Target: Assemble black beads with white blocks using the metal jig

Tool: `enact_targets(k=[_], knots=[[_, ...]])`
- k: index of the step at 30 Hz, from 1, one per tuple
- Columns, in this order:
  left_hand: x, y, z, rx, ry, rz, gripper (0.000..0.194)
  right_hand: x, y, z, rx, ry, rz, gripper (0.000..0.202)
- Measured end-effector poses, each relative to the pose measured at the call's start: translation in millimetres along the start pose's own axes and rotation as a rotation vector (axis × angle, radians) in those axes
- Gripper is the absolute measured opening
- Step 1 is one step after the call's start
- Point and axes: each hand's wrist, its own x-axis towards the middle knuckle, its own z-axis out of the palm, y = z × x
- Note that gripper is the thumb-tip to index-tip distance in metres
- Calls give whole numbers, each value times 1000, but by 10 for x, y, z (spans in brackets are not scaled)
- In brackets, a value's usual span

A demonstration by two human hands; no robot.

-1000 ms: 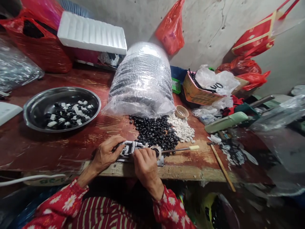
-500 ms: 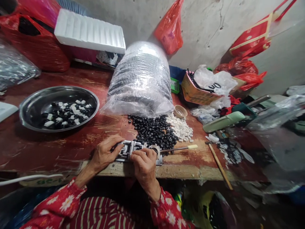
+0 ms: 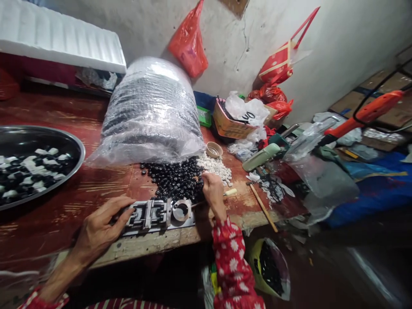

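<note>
A small metal jig (image 3: 148, 217) with clamping blocks and a round ring (image 3: 181, 211) at its right end lies along the table's front edge. My left hand (image 3: 101, 223) is closed around the jig's left end, thumb in front. Between a heap of glossy black round pieces (image 3: 176, 180) and a heap of small white pieces (image 3: 220, 168), my right hand (image 3: 213, 192) reaches down with its fingers drawn together. Its fingertips are partly hidden, and anything in them is too small to make out. A thin rod with a pale yellow handle (image 3: 230, 192) passes behind my right hand.
A steel bowl (image 3: 82, 148) of black and white pieces stands at left. Behind the heaps sits a large wrapped plastic bundle (image 3: 151, 111). A tan ring-shaped cup (image 3: 214, 149), a hammer (image 3: 262, 207), a green-handled tool (image 3: 261, 157) and a full box (image 3: 230, 122) are on the right.
My right hand has left the jig and moved right to the white pieces. My left hand remains at the jig's left end. The view has swung to the right.
</note>
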Motion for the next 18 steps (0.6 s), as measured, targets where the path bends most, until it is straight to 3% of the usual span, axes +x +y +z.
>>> enact_targets(k=[3, 6, 12, 18], knots=[[-10, -27, 13, 2, 2, 9, 26, 400, 290, 42, -79, -30, 65, 27], [-33, -66, 30, -1, 0, 8, 26, 582, 380, 145, -113, -99, 64, 24], [-56, -78, 30, 4, -18, -18, 27, 610, 316, 219, -119, -169, 25, 16], [-51, -64, 26, -7, -16, -11, 27, 616, 299, 314, -96, -139, 115, 14]])
